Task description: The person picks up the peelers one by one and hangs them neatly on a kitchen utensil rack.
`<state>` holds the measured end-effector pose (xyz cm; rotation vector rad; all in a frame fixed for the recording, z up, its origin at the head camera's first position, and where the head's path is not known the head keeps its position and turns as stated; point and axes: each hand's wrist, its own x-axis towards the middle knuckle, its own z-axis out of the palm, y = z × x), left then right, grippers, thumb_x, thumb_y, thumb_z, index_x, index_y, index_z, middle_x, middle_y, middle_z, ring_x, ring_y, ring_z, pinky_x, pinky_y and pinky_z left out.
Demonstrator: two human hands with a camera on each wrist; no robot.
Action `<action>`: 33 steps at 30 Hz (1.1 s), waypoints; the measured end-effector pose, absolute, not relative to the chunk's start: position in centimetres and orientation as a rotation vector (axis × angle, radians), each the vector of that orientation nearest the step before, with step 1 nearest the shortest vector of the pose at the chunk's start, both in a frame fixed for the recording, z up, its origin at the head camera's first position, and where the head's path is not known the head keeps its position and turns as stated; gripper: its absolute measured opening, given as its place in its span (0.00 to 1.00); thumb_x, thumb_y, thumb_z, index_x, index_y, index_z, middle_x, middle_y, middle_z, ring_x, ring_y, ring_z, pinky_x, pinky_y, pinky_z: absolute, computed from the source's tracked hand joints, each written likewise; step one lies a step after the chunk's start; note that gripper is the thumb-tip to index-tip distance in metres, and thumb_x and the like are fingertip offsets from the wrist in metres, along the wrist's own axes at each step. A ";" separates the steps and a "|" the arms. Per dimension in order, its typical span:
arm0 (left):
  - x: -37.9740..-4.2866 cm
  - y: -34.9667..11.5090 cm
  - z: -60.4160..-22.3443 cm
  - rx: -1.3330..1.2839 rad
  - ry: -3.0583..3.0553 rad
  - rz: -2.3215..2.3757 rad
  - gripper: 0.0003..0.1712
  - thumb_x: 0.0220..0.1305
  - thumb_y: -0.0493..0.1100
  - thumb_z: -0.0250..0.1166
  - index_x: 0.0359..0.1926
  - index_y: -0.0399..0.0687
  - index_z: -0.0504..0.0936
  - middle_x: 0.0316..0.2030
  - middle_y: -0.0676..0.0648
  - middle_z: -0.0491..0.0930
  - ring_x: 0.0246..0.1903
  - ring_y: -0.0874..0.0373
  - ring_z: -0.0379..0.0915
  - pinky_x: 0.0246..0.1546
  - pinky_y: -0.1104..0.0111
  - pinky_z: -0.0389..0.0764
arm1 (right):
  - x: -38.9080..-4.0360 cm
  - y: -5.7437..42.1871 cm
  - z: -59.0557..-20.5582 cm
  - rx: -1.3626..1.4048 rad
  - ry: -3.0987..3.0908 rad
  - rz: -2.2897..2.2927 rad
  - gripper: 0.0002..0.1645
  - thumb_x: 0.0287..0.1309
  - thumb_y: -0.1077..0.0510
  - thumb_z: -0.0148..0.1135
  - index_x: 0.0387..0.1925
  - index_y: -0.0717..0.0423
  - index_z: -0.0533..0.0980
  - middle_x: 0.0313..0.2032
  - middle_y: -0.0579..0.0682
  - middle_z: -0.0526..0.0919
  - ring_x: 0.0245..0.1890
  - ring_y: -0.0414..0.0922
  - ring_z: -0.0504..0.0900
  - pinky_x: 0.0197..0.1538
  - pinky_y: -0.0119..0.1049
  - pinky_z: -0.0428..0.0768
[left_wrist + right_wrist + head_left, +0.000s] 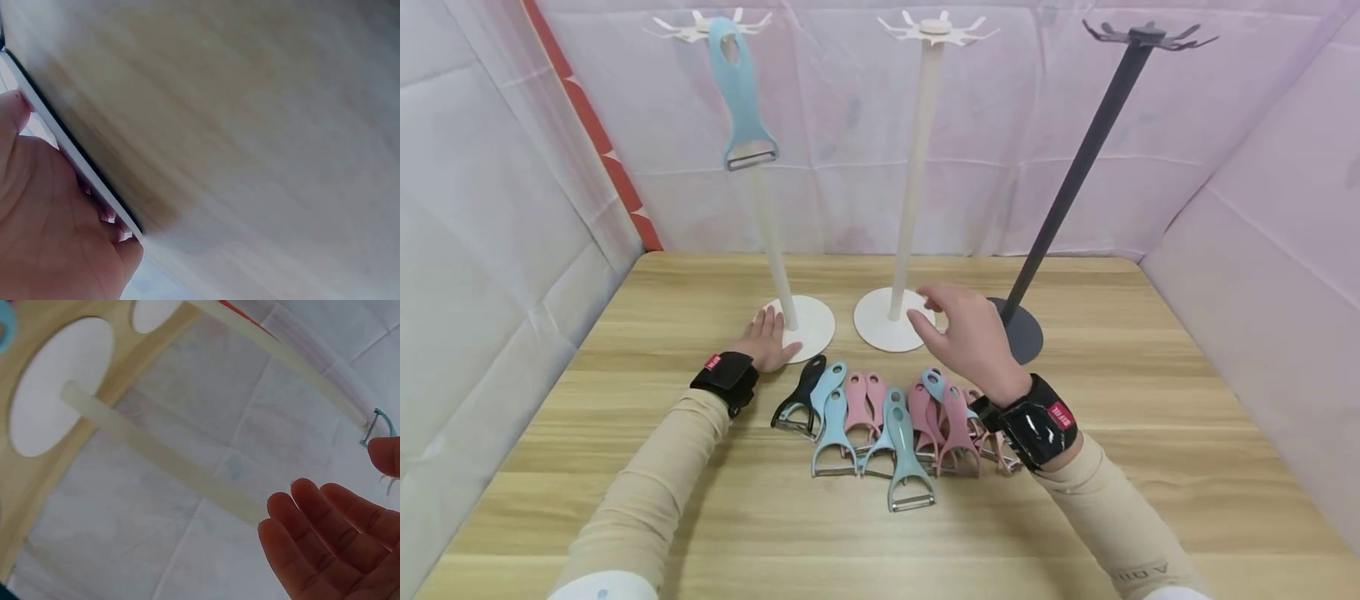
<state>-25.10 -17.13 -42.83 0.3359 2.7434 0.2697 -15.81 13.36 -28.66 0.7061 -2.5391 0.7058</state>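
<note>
My left hand (765, 340) rests with its fingers extended on the round base (814, 327) of the left white stand; in the left wrist view the base's rim runs along the hand (44, 231). A light blue peeler (745, 108) hangs from that stand's top hooks. My right hand (967, 340) is raised with nothing in it, overlapping the edge of the middle white stand's base (880, 321) in the head view. Its fingers (350, 519) look loosely bent in the right wrist view. Below the hands lies a pile of peelers: blue (904, 437), pink (956, 421) and black (808, 385).
At the right stands a black stand (1086, 150) with hooks on top and a round base. The middle stand's hooks (936, 29) hold no peelers. White cloth walls (850, 208) enclose the back and sides of the wooden table (760, 533).
</note>
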 end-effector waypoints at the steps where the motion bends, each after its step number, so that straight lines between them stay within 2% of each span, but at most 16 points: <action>1: -25.1 -17.1 -42.7 0.340 2.747 0.264 0.45 0.68 0.58 0.38 0.66 0.25 0.32 0.66 0.28 0.27 0.66 0.37 0.21 0.64 0.51 0.33 | -15.7 13.7 -29.0 0.694 -2.564 0.699 0.18 0.56 0.56 0.60 0.46 0.63 0.77 0.36 0.58 0.82 0.35 0.51 0.80 0.35 0.45 0.77; 8: -25.0 -16.9 -41.9 0.343 2.736 0.269 0.44 0.68 0.57 0.38 0.66 0.25 0.33 0.66 0.28 0.27 0.66 0.37 0.22 0.64 0.51 0.34 | -14.9 16.3 -31.8 0.639 -2.777 0.645 0.21 0.56 0.54 0.60 0.48 0.64 0.76 0.36 0.58 0.82 0.35 0.51 0.81 0.33 0.44 0.78; 11: -24.9 -16.8 -41.6 0.332 2.730 0.263 0.44 0.68 0.57 0.38 0.66 0.25 0.33 0.66 0.28 0.27 0.66 0.37 0.21 0.64 0.51 0.34 | -14.2 17.2 -33.1 0.642 -2.854 0.629 0.20 0.55 0.54 0.61 0.45 0.64 0.77 0.34 0.57 0.82 0.28 0.46 0.81 0.27 0.38 0.77; 13: -24.9 -16.9 -41.5 0.330 2.729 0.261 0.44 0.68 0.57 0.38 0.66 0.25 0.33 0.66 0.28 0.27 0.66 0.37 0.21 0.64 0.51 0.34 | -13.7 17.5 -33.9 0.654 -2.888 0.596 0.16 0.55 0.54 0.61 0.40 0.64 0.78 0.29 0.54 0.81 0.21 0.41 0.77 0.23 0.34 0.74; 16: -24.8 -16.9 -41.5 0.327 2.722 0.265 0.44 0.68 0.57 0.38 0.66 0.25 0.33 0.66 0.28 0.27 0.66 0.38 0.21 0.64 0.51 0.34 | -12.7 17.7 -34.8 0.669 -2.936 0.527 0.11 0.53 0.55 0.61 0.29 0.61 0.77 0.16 0.46 0.72 0.13 0.35 0.66 0.16 0.29 0.63; 19: -24.7 -16.9 -41.5 0.320 2.713 0.262 0.44 0.68 0.57 0.38 0.66 0.26 0.32 0.66 0.28 0.26 0.66 0.38 0.21 0.64 0.51 0.34 | -11.7 17.7 -35.5 0.660 -2.993 0.464 0.12 0.52 0.54 0.62 0.22 0.56 0.73 0.12 0.42 0.60 0.12 0.36 0.58 0.16 0.29 0.55; 20: -24.7 -16.9 -41.6 0.319 2.711 0.262 0.44 0.68 0.57 0.38 0.66 0.26 0.32 0.66 0.29 0.26 0.66 0.38 0.21 0.64 0.51 0.33 | -11.4 17.7 -35.7 0.655 -3.011 0.445 0.13 0.51 0.53 0.63 0.22 0.56 0.71 0.12 0.41 0.60 0.12 0.36 0.58 0.16 0.28 0.55; 26: -24.7 -16.9 -41.8 0.321 2.704 0.270 0.44 0.68 0.57 0.37 0.66 0.26 0.31 0.66 0.29 0.26 0.66 0.38 0.20 0.64 0.51 0.33 | -10.2 17.4 -37.0 0.596 -3.082 0.369 0.24 0.46 0.46 0.68 0.33 0.61 0.72 0.14 0.43 0.63 0.13 0.37 0.62 0.17 0.29 0.60; 33: -24.7 -17.1 -41.9 0.315 2.712 0.275 0.44 0.68 0.57 0.37 0.66 0.26 0.32 0.66 0.29 0.26 0.66 0.38 0.20 0.64 0.51 0.33 | -9.9 17.1 -37.4 0.513 -3.082 0.414 0.26 0.46 0.51 0.68 0.40 0.65 0.70 0.15 0.46 0.64 0.15 0.40 0.64 0.17 0.31 0.61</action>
